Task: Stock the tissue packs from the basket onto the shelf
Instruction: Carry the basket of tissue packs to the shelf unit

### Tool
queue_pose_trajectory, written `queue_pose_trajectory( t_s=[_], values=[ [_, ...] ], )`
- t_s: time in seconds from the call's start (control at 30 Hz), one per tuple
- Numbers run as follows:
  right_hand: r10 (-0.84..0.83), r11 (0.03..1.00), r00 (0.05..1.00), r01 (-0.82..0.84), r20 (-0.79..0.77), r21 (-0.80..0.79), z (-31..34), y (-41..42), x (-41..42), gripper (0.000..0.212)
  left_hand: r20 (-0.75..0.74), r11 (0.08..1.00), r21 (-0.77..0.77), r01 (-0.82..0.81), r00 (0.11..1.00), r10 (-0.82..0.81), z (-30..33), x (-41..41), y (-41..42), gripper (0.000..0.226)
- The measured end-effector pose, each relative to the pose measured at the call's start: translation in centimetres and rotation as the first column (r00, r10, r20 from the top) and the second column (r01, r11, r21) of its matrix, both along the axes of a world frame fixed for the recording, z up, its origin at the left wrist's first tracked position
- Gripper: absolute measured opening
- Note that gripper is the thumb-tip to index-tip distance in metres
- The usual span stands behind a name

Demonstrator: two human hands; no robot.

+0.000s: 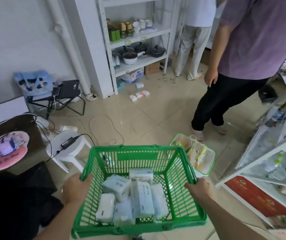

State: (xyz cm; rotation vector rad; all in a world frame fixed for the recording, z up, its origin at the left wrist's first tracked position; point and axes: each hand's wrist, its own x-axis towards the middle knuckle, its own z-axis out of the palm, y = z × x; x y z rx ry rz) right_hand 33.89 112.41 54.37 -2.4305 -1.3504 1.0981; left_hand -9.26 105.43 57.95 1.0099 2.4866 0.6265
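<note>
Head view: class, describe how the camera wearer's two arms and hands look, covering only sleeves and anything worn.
Both forearms are bare; no sleeve shows as far up as the frame allows. The left hand appears to wear a small ring, though it is too small to be sure. The right hand shows no glove, ring or watch. No gloves cover the fingers of either hand.

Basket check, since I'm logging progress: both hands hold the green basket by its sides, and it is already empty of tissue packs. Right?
Not quite. The head view shows the left hand and right hand holding the green basket by its sides, but it is not empty: several tissue packs lie on its bottom.
</note>
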Motion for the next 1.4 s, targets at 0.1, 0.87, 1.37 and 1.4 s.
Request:
queue_pose_trajectory(
  t_s=[0.1,0.87,1.37,1.4],
  values=[
    [-0.013,1.0,1.0,0.013,0.02,0.006,1.0,3.8,-0.4,0.021,0.017,1.0,-0.001,0.011,1.0,-0.011,-0.5,-0.2,4.1,0.044],
    [-0.012,1.0,1.0,0.012,0.005,-0.019,-1.6,33.3,1.9,0.033,0.109,0.972,-0.179,0.152,0.985,-0.134,-2.5,0.3,33.1,0.025],
    [-0.019,1.0,0.998,0.019,0.064,-0.008,-1.0,51.0,-3.8,0.035,0.129,0.971,-0.184,0.151,0.983,-0.129,-4.0,-6.1,54.0,0.029],
    [-0.034,0.999,0.998,0.035,0.057,-0.015,-1.1,51.9,-3.8,0.035,0.126,0.969,-0.19,0.16,0.982,-0.138,-3.9,-6.2,55.5,0.029]
  ],
)
